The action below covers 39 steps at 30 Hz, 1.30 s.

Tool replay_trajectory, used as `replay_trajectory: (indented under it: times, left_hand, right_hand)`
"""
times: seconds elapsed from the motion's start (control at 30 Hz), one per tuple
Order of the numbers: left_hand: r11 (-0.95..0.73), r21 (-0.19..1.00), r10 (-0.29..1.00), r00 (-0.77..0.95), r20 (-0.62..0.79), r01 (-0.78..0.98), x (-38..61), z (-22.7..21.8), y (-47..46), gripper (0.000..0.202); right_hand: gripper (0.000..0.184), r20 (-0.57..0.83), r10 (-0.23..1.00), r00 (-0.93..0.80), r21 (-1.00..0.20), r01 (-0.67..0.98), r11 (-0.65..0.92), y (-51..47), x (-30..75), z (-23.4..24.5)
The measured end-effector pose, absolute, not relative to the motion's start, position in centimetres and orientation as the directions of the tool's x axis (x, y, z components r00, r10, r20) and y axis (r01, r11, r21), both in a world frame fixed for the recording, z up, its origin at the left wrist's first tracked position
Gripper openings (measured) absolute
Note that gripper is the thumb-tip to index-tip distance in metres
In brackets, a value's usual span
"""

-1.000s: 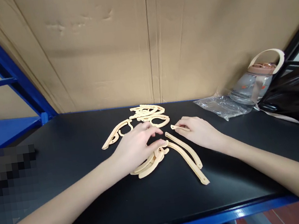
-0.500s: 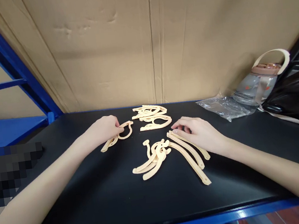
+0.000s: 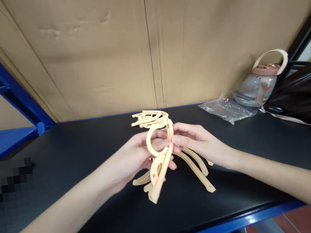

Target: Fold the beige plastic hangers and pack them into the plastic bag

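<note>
Both hands meet over the middle of the black table (image 3: 69, 204) and hold up one cream curved plastic piece with a ring at its top (image 3: 158, 162). My left hand (image 3: 136, 159) grips it from the left, fingers closed round it. My right hand (image 3: 196, 141) pinches its upper part from the right. Under the hands lie several long curved strips (image 3: 198, 166) and hook-shaped pieces (image 3: 141, 180). Another pile of the same pieces (image 3: 148, 118) lies behind the hands.
A crumpled clear plastic bag (image 3: 225, 109) and a clear bottle with a pink lid and strap (image 3: 260, 81) lie at the back right, beside a black bag (image 3: 305, 100). Cardboard (image 3: 146, 45) lines the back. Blue shelf frame (image 3: 5, 86) stands at left.
My left hand picked up the hook-shaped piece from the left and brought it to the middle. My right hand left the strips and took hold of the same piece, lifting it off the table.
</note>
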<state>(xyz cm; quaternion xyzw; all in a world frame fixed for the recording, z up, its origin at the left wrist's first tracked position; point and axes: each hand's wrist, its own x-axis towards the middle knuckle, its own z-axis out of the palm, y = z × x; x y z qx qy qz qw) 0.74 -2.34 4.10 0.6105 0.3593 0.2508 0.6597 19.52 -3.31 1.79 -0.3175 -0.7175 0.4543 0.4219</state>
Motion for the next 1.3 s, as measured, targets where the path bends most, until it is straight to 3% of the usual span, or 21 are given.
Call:
replay_trajectory:
  times: [0.2,0.3,0.37,0.43,0.53,0.67,0.77,0.87,1.0,1.1,1.2,1.3]
  left_hand:
    - [0.135,0.989,0.826,0.544,-0.146,0.060,1.2,3.6,-2.3,0.017]
    - [0.112,0.991,0.839,0.542,-0.054,-0.075,1.0,3.6,-1.7,0.022]
    - [0.101,0.993,0.815,0.577,-0.043,-0.068,0.9,3.6,-1.5,0.027]
    - [0.092,0.996,0.812,0.578,-0.080,0.007,0.9,3.6,-1.6,0.027]
    - [0.085,0.991,0.817,0.563,-0.127,0.101,0.9,3.6,-2.1,0.037]
    - [0.096,0.978,0.788,0.586,-0.188,0.184,1.2,3.7,-2.6,0.038]
    - [0.128,0.978,0.782,0.589,-0.203,0.167,1.6,3.6,-3.0,0.032]
    - [0.151,0.982,0.777,0.601,-0.187,0.111,1.9,3.6,-3.3,0.027]
    - [0.166,0.977,0.772,0.598,-0.215,0.137,1.8,3.7,-3.7,0.030]
    - [0.102,0.977,0.793,0.578,-0.193,0.187,1.5,4.1,-3.9,0.031]
    - [-0.029,0.977,0.845,0.527,-0.088,0.209,0.7,4.7,-3.3,0.029]
    - [-0.165,0.930,0.824,0.565,-0.053,0.328,-0.1,4.6,-1.8,0.030]
  right_hand:
    - [0.023,0.309,0.917,-0.253,-0.940,0.068,0.335,-4.1,19.4,2.5]
    - [0.024,0.321,0.907,-0.271,-0.907,0.188,0.377,-4.3,19.7,2.7]
    - [0.025,0.338,0.883,-0.326,-0.829,0.340,0.443,-4.5,19.7,2.6]
    - [0.024,0.390,0.860,-0.329,-0.677,0.531,0.510,-4.7,19.7,2.5]
    - [0.022,0.484,0.788,-0.379,-0.353,0.740,0.573,-4.8,19.8,2.3]
    - [0.022,0.523,0.617,-0.588,0.087,0.757,0.648,-4.5,20.0,2.1]
    - [0.019,0.512,0.570,-0.643,0.248,0.746,0.619,-4.3,20.1,2.0]
    - [0.017,0.480,0.580,-0.658,0.320,0.747,0.583,-4.5,19.9,1.8]
    - [0.016,0.327,0.691,-0.644,0.249,0.764,0.595,-5.0,19.6,2.0]
    - [0.015,0.226,0.793,-0.566,0.104,0.823,0.558,-4.8,20.2,2.7]
    - [0.017,0.274,0.877,-0.396,-0.245,0.852,0.462,-3.6,21.8,3.5]
    - [0.025,0.377,0.908,-0.183,-0.687,0.602,0.407,-2.0,23.0,3.8]
